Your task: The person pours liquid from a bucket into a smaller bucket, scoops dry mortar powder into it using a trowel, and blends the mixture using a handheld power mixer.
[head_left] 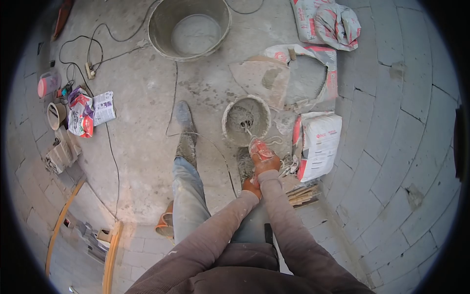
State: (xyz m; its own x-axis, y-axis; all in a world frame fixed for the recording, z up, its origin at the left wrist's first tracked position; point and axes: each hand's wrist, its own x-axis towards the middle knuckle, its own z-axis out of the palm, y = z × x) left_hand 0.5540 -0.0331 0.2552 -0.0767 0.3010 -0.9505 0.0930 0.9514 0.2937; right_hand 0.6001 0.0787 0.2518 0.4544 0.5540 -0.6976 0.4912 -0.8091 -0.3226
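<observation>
A red, mortar-smeared mixing drill (261, 150) points down into a round bucket (225, 125) of grey wet mortar (240, 116). Its metal mixing shaft (248, 131) runs into the mortar, so the paddle end is mostly hidden. My right hand (268, 163) is closed round the drill's body. Close behind it, my left hand (251, 187) is wrapped round the rear part of the drill, partly covered by my right wrist. The bucket stands on the concrete floor just ahead of my boots (186, 142).
A large tub (155, 29) with greyish liquid stands ahead. On the right are a torn-open mortar bag (332, 73), a full bag (320, 144) and crumpled bags (338, 24) by the block wall (396, 127). A black cable (223, 159) crosses the floor. Leftward lie a power strip (90, 71) and packets (81, 110).
</observation>
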